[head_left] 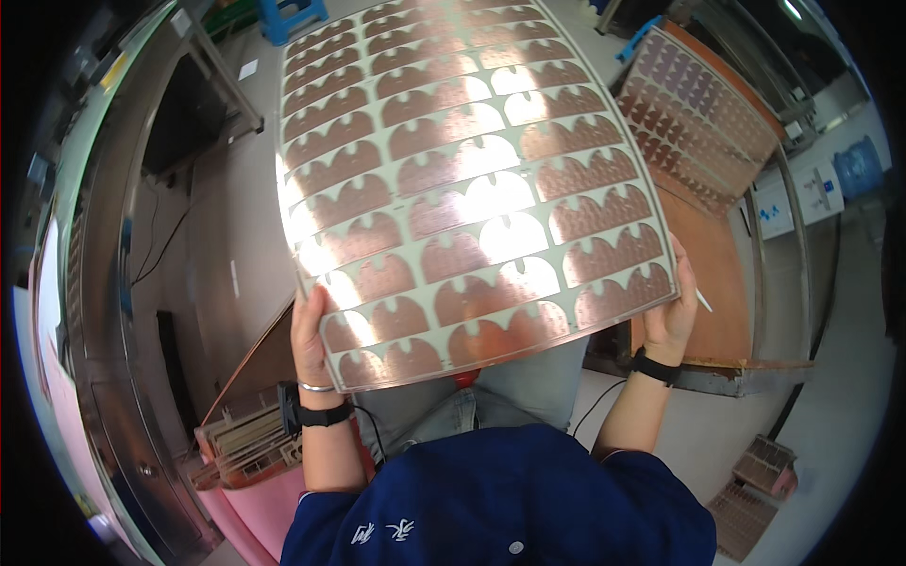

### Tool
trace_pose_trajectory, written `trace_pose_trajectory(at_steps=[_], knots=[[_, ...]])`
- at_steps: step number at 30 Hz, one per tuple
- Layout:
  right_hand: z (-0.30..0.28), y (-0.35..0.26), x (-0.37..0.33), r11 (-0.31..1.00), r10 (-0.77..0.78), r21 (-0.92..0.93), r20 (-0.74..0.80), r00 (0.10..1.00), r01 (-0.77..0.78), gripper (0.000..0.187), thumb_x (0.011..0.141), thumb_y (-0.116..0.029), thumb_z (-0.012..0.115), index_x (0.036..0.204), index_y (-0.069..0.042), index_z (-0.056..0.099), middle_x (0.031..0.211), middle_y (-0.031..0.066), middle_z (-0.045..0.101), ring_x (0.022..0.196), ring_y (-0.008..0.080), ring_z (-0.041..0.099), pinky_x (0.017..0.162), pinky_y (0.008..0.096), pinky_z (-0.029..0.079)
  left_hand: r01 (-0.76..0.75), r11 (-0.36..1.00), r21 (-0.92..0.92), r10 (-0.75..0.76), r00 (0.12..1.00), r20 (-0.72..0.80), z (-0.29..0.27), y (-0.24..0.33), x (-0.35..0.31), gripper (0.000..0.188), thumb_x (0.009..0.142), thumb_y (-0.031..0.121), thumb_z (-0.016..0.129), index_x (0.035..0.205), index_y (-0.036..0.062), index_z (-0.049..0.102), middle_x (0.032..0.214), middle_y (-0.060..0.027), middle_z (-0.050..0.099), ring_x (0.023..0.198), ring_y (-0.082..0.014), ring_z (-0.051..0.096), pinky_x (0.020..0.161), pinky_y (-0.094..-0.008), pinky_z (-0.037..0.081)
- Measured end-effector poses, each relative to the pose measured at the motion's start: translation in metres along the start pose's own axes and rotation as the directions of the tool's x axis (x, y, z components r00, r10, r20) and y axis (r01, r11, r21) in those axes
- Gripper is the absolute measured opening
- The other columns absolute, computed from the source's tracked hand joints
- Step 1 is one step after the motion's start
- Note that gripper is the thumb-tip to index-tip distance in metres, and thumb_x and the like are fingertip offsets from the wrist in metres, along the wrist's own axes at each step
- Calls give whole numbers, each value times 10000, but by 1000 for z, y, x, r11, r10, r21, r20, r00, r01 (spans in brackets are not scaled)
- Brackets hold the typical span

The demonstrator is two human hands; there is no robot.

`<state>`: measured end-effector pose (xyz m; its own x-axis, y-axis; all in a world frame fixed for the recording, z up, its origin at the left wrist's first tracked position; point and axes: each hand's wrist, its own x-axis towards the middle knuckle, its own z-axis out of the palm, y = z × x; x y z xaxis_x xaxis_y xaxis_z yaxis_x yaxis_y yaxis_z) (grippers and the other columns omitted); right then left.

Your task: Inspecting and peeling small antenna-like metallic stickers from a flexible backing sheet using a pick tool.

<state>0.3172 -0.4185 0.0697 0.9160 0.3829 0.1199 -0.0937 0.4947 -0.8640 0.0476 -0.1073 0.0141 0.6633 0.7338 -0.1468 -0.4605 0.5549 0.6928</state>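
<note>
Between my hands is a large, thin circuit board panel (543,179), pale green with rows of shiny copper shapes. It is lifted in front of my body, and bright light reflects off its middle. My left hand (310,330) grips its near left edge, the thumb on the upper face. At the near right edge my right hand (672,307) is closed on the panel, with most of its fingers hidden underneath. A thin white pen-like stick (704,301) juts out beside my right hand; how it is held is hidden.
At right, a similar copper-patterned panel (703,113) leans on a brown-topped bench (703,274). A metal cabinet (104,377) runs along the left. Low at left stands a rack of boards (250,448) by a pink bin (241,519). A blue stool (291,19) is beyond.
</note>
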Motion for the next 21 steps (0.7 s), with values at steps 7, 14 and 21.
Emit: trace_pose_trajectory(at_steps=[7, 14, 21], knots=[[20, -4, -7, 999, -27, -30, 62, 998, 29, 423, 968, -223, 497, 1239, 101, 492, 1223, 205, 575, 1143, 246, 562, 1001, 370, 432, 37, 995, -92, -37, 999, 0, -36, -5, 2, 334, 994, 267, 467, 1213, 31, 558, 1168, -125, 632, 1022, -244, 634, 868, -402, 538], [29, -5, -10, 998, -16, -61, 63, 998, 19, 447, 952, -251, 513, 1243, 87, 492, 1229, 211, 571, 1147, 259, 560, 996, 374, 440, 95, 984, -152, -82, 993, 89, -42, -6, 3, 398, 1005, 313, 424, 1281, 43, 521, 1263, -136, 586, 1117, -272, 594, 942, -443, 500], [27, 0, -4, 992, 120, 35, 95, 988, -124, 519, 993, -348, 431, 1278, 86, 461, 1231, 195, 572, 1130, 236, 574, 976, 358, 461, 103, 974, -200, -96, 994, 42, -35, 0, -4, 374, 996, 272, 453, 1288, 40, 492, 1199, -123, 604, 1042, -252, 621, 876, -417, 534]])
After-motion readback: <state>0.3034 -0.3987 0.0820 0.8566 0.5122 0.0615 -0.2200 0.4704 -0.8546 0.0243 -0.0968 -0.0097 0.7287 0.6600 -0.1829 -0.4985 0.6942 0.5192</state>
